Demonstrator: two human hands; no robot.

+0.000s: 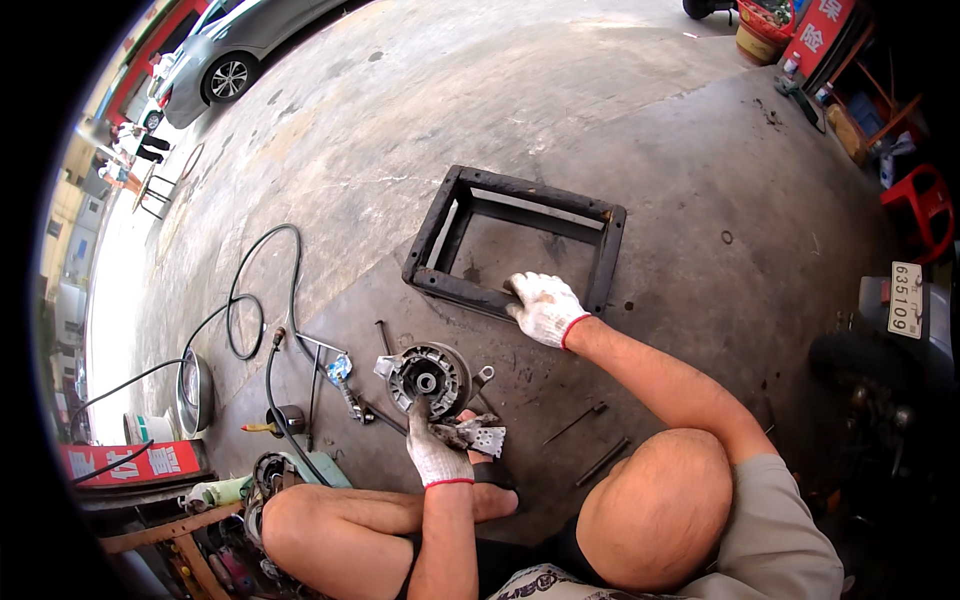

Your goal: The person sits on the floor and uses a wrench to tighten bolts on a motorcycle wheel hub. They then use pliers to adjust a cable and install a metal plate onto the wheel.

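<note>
My left hand (438,458), in a white work glove with a red cuff, grips a round metal motor housing (455,368) near my feet. Its thumb lies on the lower rim, below a ring-shaped hub; dark grime and a small perforated piece (487,441) show beside the fingers. What the fingers do underneath is hidden. Ahead and to the right, my right hand (545,308), gloved the same way, has its fingers curled over the near rail of a black rectangular metal frame (535,189). The frame rests on the concrete floor.
Left of the housing lie a black hose (232,310), an air gun (345,385) and a dark cup (288,419). Two thin rods, one a dark bar (603,462), lie before my right knee. A metal basin (196,392) stands left; a red stool (922,212) and motorcycle (868,350) stand right.
</note>
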